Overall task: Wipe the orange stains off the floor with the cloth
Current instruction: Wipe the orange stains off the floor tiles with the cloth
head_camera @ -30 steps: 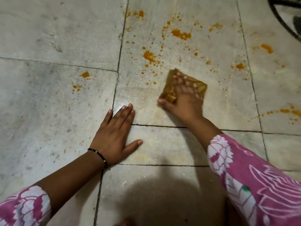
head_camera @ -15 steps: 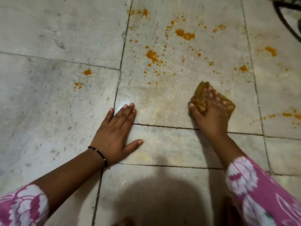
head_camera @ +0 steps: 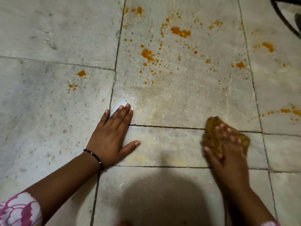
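Observation:
A crumpled orange-brown cloth (head_camera: 211, 139) lies on the pale stone floor (head_camera: 48, 111), across a dark joint between slabs. My right hand (head_camera: 228, 160) presses down on it with spread fingers, motion-blurred, thumb at the cloth's left edge. My left hand (head_camera: 112, 137) rests flat on the floor to the left, fingers straight. Orange stains (head_camera: 147, 53) spatter the slab beyond both hands, with a larger blot (head_camera: 180, 32) farther back. Smaller orange spots (head_camera: 81, 73) sit on the left slab, and more (head_camera: 268, 46) on the right slab. A faint yellowish smear shows between my hands.
A dark curved object (head_camera: 283, 17) crosses the top right corner. An orange streak (head_camera: 286, 110) runs along the right edge near the cloth. My own shadow (head_camera: 159, 198) covers the floor at the bottom centre.
My right hand has dragged the cloth rightward and toward me, from the spattered slab across the joint. The left hand has stayed planted in place.

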The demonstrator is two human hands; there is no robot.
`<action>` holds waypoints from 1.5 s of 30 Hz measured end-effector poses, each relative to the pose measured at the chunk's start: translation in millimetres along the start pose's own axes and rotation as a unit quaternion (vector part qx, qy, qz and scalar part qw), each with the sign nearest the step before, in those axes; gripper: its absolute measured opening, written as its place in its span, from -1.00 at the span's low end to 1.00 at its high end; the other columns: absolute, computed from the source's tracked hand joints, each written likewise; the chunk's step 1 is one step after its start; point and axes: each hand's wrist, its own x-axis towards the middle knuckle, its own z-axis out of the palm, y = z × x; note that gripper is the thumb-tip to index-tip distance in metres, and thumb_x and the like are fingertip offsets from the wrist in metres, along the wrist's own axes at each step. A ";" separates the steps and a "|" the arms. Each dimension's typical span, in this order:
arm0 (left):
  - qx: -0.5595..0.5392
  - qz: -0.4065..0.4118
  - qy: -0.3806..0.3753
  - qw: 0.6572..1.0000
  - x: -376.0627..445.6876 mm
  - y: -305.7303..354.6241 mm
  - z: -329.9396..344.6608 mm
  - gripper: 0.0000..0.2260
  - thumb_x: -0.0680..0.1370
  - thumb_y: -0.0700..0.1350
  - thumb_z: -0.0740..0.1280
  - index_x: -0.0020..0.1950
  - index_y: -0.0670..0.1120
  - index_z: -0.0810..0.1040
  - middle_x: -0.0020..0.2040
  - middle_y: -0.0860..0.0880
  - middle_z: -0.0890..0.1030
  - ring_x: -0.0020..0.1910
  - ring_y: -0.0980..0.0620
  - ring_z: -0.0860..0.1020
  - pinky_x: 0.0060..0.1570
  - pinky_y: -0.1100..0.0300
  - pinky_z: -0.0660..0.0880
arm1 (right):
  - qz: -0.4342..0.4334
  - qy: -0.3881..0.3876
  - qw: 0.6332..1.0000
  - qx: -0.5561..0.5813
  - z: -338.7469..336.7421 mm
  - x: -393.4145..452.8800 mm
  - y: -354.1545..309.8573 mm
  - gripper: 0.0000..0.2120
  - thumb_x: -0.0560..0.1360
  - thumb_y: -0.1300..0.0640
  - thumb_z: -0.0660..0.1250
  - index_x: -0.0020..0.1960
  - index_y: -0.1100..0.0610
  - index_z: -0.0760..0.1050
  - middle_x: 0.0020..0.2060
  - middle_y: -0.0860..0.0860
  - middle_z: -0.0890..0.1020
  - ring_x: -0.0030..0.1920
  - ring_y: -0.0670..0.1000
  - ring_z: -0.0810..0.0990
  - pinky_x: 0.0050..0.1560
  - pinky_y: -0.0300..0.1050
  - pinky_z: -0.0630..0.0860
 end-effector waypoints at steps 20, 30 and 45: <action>-0.009 0.006 -0.004 1.000 1.2 -2.0 0.3 -0.25 0.51 0.35 -0.01 0.53 -0.15 0.12 0.55 -0.09 0.10 0.52 -0.01 0.05 0.47 -0.05 -0.05 | -0.065 0.013 0.998 0.019 20.0 23.7 -37.1 -0.37 0.53 -0.26 0.01 0.52 -0.04 0.03 0.50 -0.11 0.09 0.50 -0.16 -0.05 0.50 -0.07 -0.16; -0.003 0.002 0.000 1.000 1.6 0.0 -0.5 -0.24 0.51 0.34 0.00 0.52 -0.16 0.16 0.54 -0.11 0.14 0.51 -0.02 0.09 0.46 -0.06 -0.02 | -0.283 -0.086 0.955 -0.016 38.4 84.1 -127.0 -0.34 0.49 -0.24 0.06 0.52 0.01 0.09 0.52 -0.08 0.11 0.51 -0.10 -0.05 0.48 -0.06 -0.20; -0.031 0.003 0.020 0.999 0.1 0.6 -1.5 -0.26 0.50 0.31 0.09 0.51 -0.17 0.18 0.55 -0.12 0.11 0.52 -0.05 0.07 0.47 -0.05 0.00 | -0.218 -0.077 0.973 0.000 34.9 149.3 -149.5 -0.40 0.53 -0.15 0.21 0.50 0.02 0.15 0.52 -0.06 0.12 0.52 -0.06 -0.02 0.44 -0.05 -0.26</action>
